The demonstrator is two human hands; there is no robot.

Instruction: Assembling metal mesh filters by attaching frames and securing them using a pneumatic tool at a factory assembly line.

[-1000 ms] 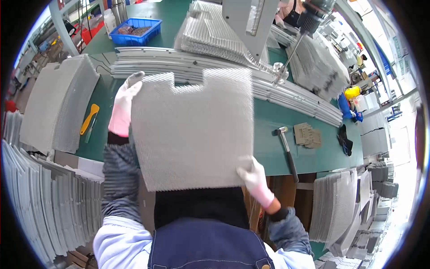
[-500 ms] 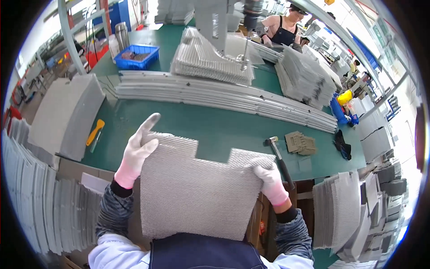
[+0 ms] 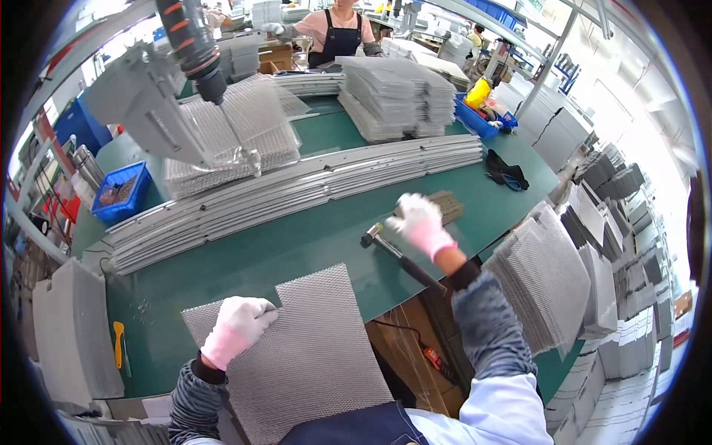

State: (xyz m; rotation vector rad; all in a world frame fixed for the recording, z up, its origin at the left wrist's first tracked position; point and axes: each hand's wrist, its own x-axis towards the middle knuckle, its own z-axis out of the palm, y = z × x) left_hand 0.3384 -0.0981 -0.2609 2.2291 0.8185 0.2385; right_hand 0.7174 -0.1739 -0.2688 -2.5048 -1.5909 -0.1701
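The left hand in a pink and white glove rests flat on a grey mesh sheet at the near edge of the green surface, with its fingers together and pressed down on the sheet. The right hand reaches out to the right, over a small brown mesh pad and just beside the head of a hammer, and whether its fingers are curled or apart cannot be told. Long grey metal strips lie in a row farther back.
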